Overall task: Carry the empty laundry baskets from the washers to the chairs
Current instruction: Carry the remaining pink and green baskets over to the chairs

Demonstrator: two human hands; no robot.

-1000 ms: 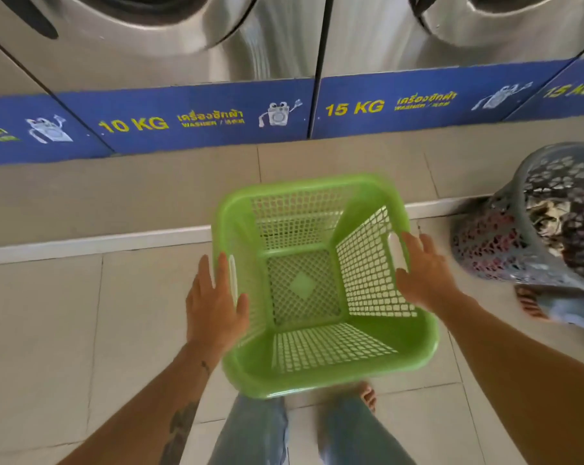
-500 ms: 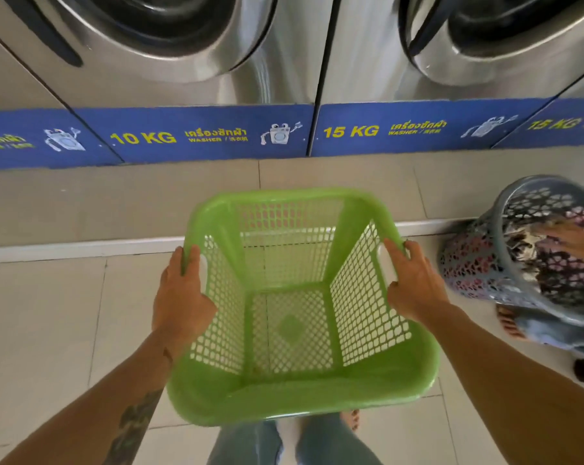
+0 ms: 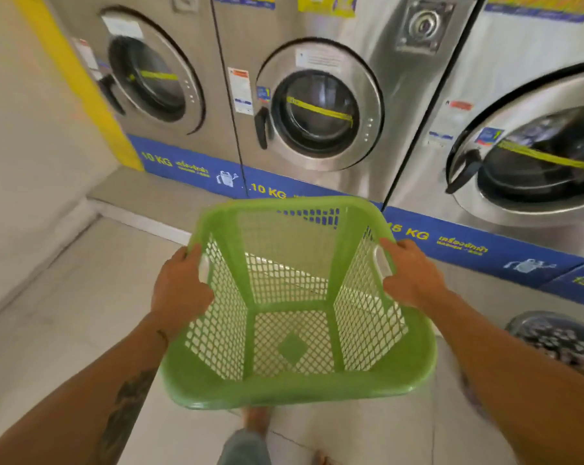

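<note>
Head view, basket lift. The green basket (image 3: 297, 307) is held clear of the floor in front of the washers (image 3: 320, 105), gripped at its two side handle slots: left hand (image 3: 179, 290) closed round the left rim, right hand (image 3: 414, 275) closed round the right rim, fingers wrapped over both edges. Change vs. 1.0 s ago: then the hands were only flanking the basket while it sat low near the feet; by 0.5 s ago both had closed on the rim; now the basket rides higher and the view has tipped up, so whole washer doors show where only the blue base strip (image 3: 468, 250) was seen. The mesh shows nothing inside, so the basket reads as empty. Judged meaning: pick-up done, carry phase starting; no chairs in view, so a turn away from the machines is prob. needed. A grey basket (image 3: 552, 337) sits low at right, partly cut off; contents unclear here. Legible text: "10 KG" twice on the strip at left/centre, "15 KG" right of the basket, w/ Thai script and small washer icons beside each. Door stickers and top labels are too blurred to read; no brand name legible.
</note>
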